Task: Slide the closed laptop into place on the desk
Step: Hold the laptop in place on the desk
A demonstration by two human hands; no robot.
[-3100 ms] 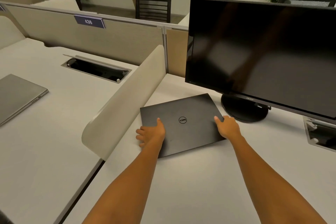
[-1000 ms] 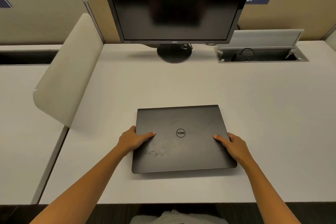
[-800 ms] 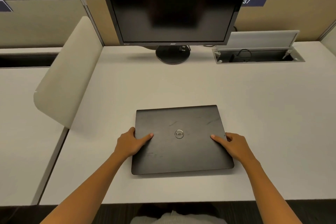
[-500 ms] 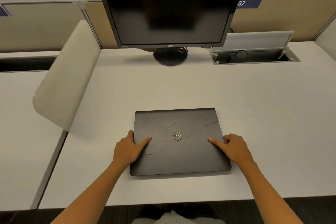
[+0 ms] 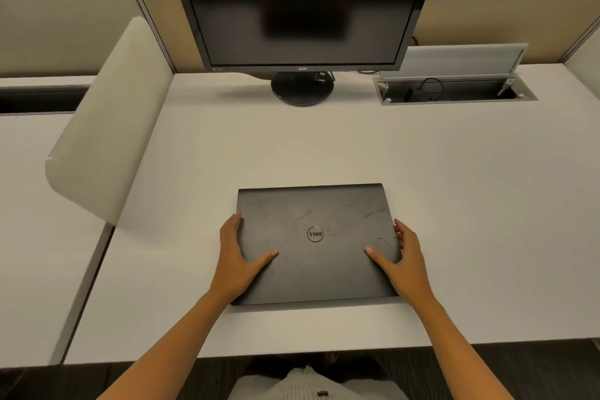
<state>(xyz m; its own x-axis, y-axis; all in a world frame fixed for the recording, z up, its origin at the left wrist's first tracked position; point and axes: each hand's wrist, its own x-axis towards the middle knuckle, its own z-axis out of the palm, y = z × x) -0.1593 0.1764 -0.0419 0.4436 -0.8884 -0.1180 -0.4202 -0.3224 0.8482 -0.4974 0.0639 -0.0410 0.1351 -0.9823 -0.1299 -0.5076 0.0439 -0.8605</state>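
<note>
The left hand (image 5: pixel 238 256) lies with its fingers (image 5: pixel 231 227) extended along the left short edge of the flat, matte black closed laptop (image 5: pixel 316 243), thumb splayed inward across the lid; the right hand (image 5: pixel 404 261) mirrors it on the right short edge, fingers (image 5: pixel 400 234) loosely curled against the side and thumb angled in toward the round logo. Neither hand pinches or lifts; both bracket the lid between them, equally near to it. The laptop lies flat on the pale grey desk top (image 5: pixel 324 146), long axis running left to right, squared to the near desk edge and just short of it. Straight beyond, well apart, stands the black monitor (image 5: pixel 302 6) on its round base, so any further slide, by my judgement, runs near-to-far, pushed evenly by both palms.
</note>
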